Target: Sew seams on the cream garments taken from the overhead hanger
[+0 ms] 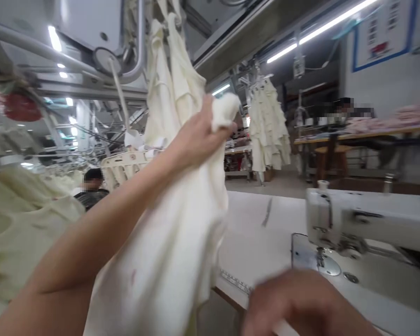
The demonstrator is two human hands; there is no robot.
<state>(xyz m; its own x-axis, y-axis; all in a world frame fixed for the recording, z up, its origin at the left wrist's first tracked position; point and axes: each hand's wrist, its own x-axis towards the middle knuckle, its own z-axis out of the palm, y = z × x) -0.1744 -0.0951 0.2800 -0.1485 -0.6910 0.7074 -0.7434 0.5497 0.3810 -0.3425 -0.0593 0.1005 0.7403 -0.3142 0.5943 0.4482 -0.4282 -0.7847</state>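
Observation:
My left hand [199, 135] is raised in the middle of the view, its fingers closed around a bunched part of a cream garment [182, 233]. The cloth hangs down in long, blurred folds in front of the table edge. Just behind that hand, more cream garments [177, 70] hang from an overhead rail. Low at the front, my right hand [294, 298] is smeared by motion, with its fingers curled downward near the table edge. Whether it holds anything does not show. Beyond it stands a white sewing machine [367, 214] with its needle over a metal plate.
The white sewing table [248, 224] has a measuring tape [235, 281] along its front edge. Cream garments [31, 224] hang at the left; another bunch [268, 123] hangs further back. One person [93, 186] is at the left. Pink cloth [378, 123] lies on a back-right table.

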